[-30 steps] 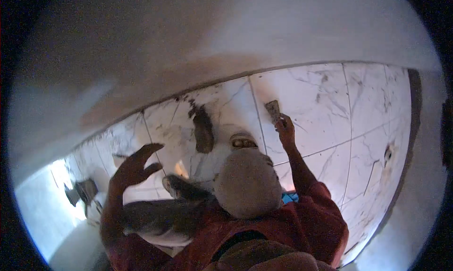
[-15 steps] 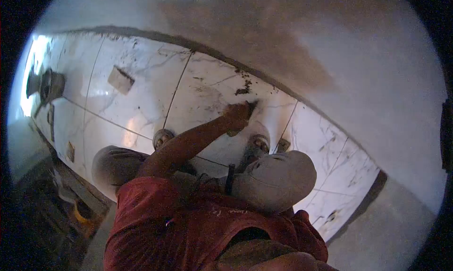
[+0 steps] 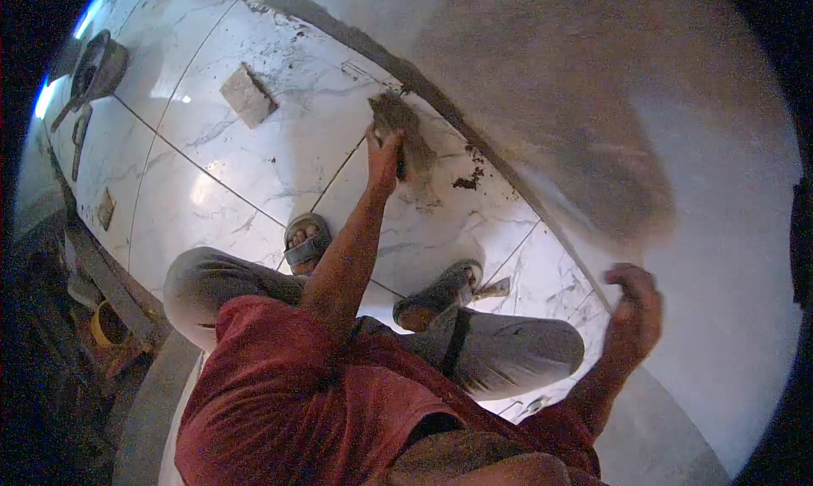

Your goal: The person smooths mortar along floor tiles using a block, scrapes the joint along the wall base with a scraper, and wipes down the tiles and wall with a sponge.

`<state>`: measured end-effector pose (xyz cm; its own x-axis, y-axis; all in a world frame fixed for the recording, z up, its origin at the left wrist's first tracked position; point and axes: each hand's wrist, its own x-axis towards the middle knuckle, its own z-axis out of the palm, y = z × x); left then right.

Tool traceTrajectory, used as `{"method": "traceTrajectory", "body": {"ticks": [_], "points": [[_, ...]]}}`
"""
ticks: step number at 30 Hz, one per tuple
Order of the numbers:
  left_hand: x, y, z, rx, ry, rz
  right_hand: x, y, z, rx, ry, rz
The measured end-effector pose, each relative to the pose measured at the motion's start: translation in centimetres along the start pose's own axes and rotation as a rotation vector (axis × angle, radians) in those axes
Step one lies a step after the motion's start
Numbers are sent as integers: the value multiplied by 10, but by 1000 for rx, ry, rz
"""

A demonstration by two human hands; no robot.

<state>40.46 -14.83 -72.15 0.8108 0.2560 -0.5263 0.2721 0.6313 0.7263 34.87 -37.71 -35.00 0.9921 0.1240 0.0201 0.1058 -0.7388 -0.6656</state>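
My left hand [image 3: 385,157] is closed around a dark brown, brush-like tool [image 3: 400,126], low over the marble-patterned floor tiles [image 3: 347,198]. Blur and poor light hide the tool's exact kind. Near its lower end lie dark crumbs of dirt [image 3: 468,179], along the foot of the wall. On the right, my right hand [image 3: 633,312] is raised beside the wall, slightly blurred, with its fingers loosely bent and nothing visible in them.
A pale, block-like piece [image 3: 248,96] lies on the tiles. Farther left stands a dark pan-like container [image 3: 100,67]. Beside my right sandal [image 3: 440,298] is a small flat piece [image 3: 493,289]. The plastered wall [image 3: 720,190] runs along the right.
My left hand has moved up and left along the tiles with the tool. My right hand has come into view by the wall. The view has turned.
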Motion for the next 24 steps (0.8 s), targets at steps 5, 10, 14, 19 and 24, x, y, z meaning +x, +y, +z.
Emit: {"method": "traceTrajectory", "body": {"ticks": [5, 10, 14, 19, 24], "points": [[64, 1, -1, 729, 352, 439, 11, 10, 80, -115, -446, -369], [-9, -39, 53, 880, 72, 356, -1, 23, 79, -105, -396, -328], [-126, -131, 86, 1113, -593, 358, -4, 25, 74, -164, -319, -392], [-112, -276, 112, 1410, -1132, 1189, -10, 10, 67, -217, -431, -341], [-3, -189, 92, 1491, -1277, 1310, -15, 12, 62, -275, -429, -406]]}}
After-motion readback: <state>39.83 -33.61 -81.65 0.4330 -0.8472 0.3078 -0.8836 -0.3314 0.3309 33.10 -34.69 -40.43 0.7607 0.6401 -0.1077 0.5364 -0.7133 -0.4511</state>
